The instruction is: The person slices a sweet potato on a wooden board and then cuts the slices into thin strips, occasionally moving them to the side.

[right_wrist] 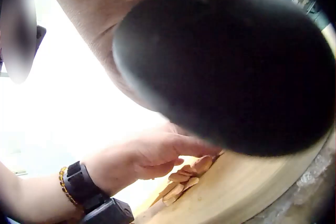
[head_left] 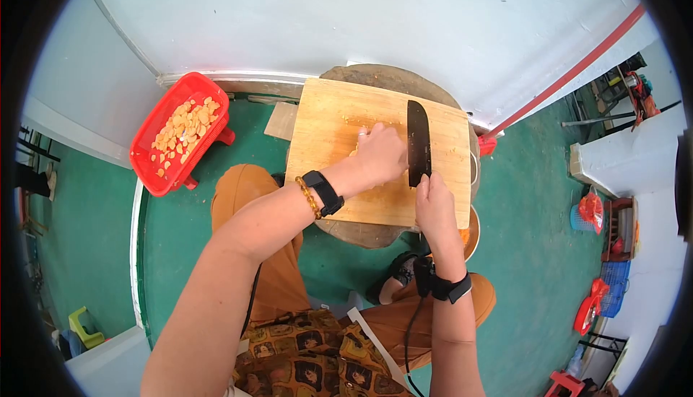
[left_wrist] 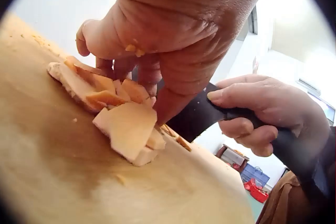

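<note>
The slices lie in a loose heap on the board, beneath the left hand. That hand's fingers and thumb are bent down around the heap and touch it; crumbs cling to the palm. The right hand is clenched on the handle of the knife, whose blade stands just beside the left hand. The step in hand is judged to be slicing, in progress. The next move calls for a firm hold on the food, fingertips kept behind the edge, and a controlled downward stroke. Outward, the board sits on a round slab; a red basket, well apart on the left, holds similar pieces.

Not verifiable: whether the edge meets food or board, as the left hand blocks it; how much uncut food is under that hand; the contents of the bowl, partly covered by the board. A blurred dark shape, possibly the handle's end, obscures much of the right wrist view.
</note>
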